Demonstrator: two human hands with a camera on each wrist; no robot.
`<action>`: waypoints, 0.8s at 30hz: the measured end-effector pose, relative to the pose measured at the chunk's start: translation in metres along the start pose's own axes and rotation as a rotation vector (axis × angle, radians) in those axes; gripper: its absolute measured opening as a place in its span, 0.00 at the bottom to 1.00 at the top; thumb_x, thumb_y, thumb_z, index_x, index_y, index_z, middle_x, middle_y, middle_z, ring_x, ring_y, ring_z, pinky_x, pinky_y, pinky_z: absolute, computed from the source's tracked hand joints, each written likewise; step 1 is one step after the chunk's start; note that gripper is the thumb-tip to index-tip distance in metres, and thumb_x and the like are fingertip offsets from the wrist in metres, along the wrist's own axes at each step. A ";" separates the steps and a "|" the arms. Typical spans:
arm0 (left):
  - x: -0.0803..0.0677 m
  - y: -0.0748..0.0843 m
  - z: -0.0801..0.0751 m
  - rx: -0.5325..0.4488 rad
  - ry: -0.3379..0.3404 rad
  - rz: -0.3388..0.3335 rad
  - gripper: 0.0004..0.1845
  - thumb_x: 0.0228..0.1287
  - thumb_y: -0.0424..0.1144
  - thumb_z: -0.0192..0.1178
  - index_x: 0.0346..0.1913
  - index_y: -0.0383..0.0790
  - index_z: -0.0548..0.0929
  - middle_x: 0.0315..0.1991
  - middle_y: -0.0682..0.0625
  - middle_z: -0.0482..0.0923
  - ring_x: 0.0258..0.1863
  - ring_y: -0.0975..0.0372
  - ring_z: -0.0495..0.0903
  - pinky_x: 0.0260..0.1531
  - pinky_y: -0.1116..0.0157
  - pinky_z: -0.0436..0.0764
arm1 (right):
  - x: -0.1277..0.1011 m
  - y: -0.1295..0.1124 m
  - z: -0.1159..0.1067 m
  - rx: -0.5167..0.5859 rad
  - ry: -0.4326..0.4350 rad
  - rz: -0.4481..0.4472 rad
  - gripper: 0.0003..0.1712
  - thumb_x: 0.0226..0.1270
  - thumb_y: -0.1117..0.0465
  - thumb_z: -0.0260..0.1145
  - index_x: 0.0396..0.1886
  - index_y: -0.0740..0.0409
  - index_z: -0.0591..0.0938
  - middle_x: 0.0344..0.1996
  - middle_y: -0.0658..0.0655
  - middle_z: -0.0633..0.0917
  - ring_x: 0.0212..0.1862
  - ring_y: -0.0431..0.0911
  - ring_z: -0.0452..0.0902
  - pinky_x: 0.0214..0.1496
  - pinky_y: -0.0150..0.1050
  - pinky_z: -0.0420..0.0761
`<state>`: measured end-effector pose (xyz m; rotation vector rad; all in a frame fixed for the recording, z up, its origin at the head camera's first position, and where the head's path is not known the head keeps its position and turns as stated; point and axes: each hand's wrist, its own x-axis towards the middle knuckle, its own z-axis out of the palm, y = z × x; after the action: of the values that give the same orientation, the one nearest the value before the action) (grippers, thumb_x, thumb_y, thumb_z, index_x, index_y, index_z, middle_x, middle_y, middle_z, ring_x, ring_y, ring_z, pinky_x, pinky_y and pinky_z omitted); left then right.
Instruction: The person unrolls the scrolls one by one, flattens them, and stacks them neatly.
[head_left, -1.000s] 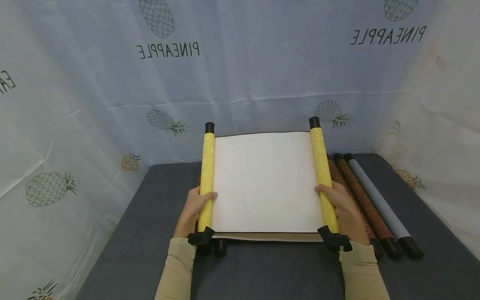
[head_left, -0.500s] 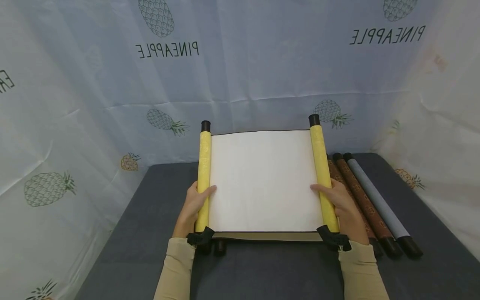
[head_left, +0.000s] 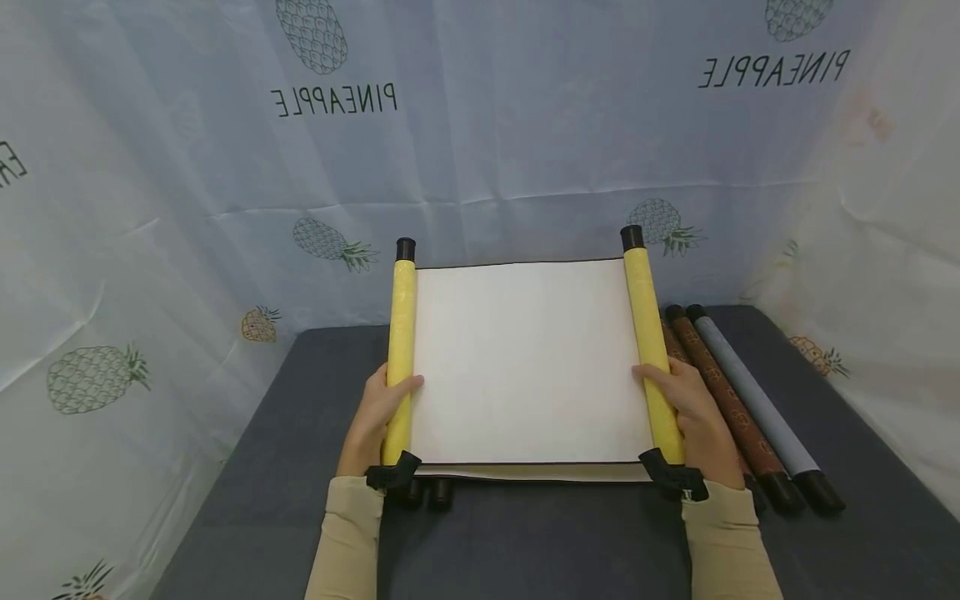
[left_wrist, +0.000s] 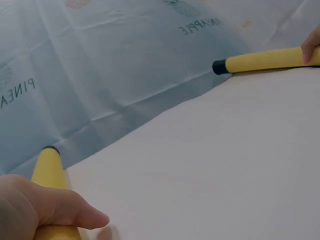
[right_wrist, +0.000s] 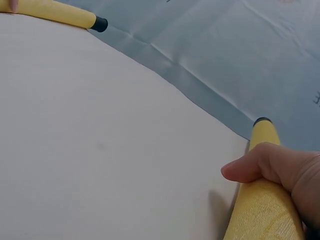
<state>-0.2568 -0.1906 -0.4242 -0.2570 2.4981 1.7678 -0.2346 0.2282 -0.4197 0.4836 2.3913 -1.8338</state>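
A yellow scroll with black end caps is held partly unrolled, its blank white sheet stretched between two rolled ends. My left hand grips the left roll, thumb lying across its front onto the sheet's edge. On the other side my right hand grips the right roll in the same way. In the left wrist view the left thumb crosses the yellow roll. The right wrist view has the right thumb over its roll. The fingers behind both rolls are hidden.
Brown patterned scrolls and a grey scroll lie side by side at right on the dark table. Dark scroll ends poke out beneath the held sheet at left. A pineapple-print curtain hangs behind and at both sides.
My left hand has moved left with its roll, and my right hand slightly right, so more white sheet shows between them. The rolls' upper ends have risen a little.
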 end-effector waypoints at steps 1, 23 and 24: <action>0.000 0.000 -0.001 -0.003 -0.004 0.005 0.30 0.66 0.46 0.59 0.67 0.40 0.65 0.49 0.42 0.72 0.38 0.57 0.74 0.34 0.66 0.74 | 0.000 0.000 0.000 -0.002 0.003 0.004 0.40 0.66 0.47 0.63 0.70 0.62 0.62 0.26 0.42 0.76 0.30 0.38 0.75 0.34 0.37 0.79; -0.001 -0.002 -0.014 0.036 -0.001 0.112 0.35 0.65 0.40 0.59 0.72 0.36 0.58 0.57 0.35 0.71 0.45 0.51 0.76 0.37 0.65 0.76 | -0.007 -0.002 -0.006 -0.109 -0.005 -0.028 0.38 0.67 0.49 0.63 0.66 0.72 0.65 0.27 0.48 0.75 0.30 0.40 0.75 0.34 0.37 0.78; 0.000 -0.002 -0.014 0.028 -0.003 0.106 0.36 0.66 0.39 0.58 0.73 0.37 0.56 0.59 0.35 0.69 0.48 0.50 0.75 0.39 0.65 0.76 | -0.008 -0.003 -0.006 -0.115 -0.013 -0.034 0.39 0.67 0.50 0.62 0.67 0.72 0.64 0.29 0.49 0.75 0.31 0.40 0.74 0.34 0.37 0.79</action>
<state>-0.2556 -0.2049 -0.4213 -0.1225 2.5772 1.7676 -0.2275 0.2319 -0.4134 0.4214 2.4937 -1.6943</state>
